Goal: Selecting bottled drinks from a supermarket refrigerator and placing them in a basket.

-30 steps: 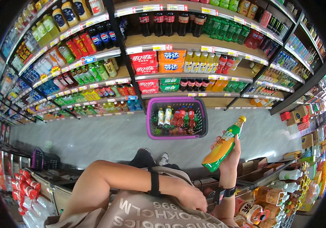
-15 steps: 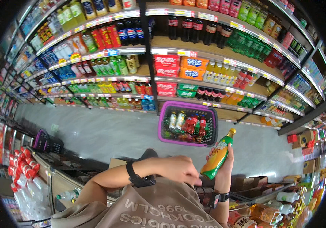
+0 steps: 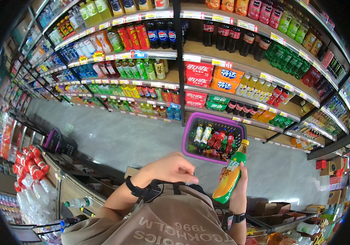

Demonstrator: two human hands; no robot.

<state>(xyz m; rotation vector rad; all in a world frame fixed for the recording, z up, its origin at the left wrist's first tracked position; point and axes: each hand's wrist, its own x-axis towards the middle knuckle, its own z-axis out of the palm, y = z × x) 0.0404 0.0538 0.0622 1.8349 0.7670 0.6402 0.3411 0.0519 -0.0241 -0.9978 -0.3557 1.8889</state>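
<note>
My right hand (image 3: 242, 183) grips a plastic drink bottle (image 3: 233, 169) with a green and orange-yellow label and a yellow cap. The bottle is tilted, cap up and to the right. In front of my chest, my left hand (image 3: 173, 168) is curled closed, apart from the bottle, with nothing seen in it. Beyond my hands a dark shopping basket (image 3: 187, 132) with a purple rim stands on the floor against the shelves. Inside lie two white-labelled bottles (image 3: 202, 134), several red-labelled bottles (image 3: 219, 140) and some green ones.
Drink shelves (image 3: 240, 57) stretch across the far side, stocked with bottles and red and orange cartons. Grey floor (image 3: 114, 130) runs along them. More baskets (image 3: 60, 141) sit at left, near a counter with plastic-wrapped bottles (image 3: 32, 171). Cardboard boxes (image 3: 271, 208) are at lower right.
My left hand has drawn back to the left, away from the bottle, and its thumb now shows. The bottle stays in my right hand. The whole view has shifted, with shelves and basket lower and further right.
</note>
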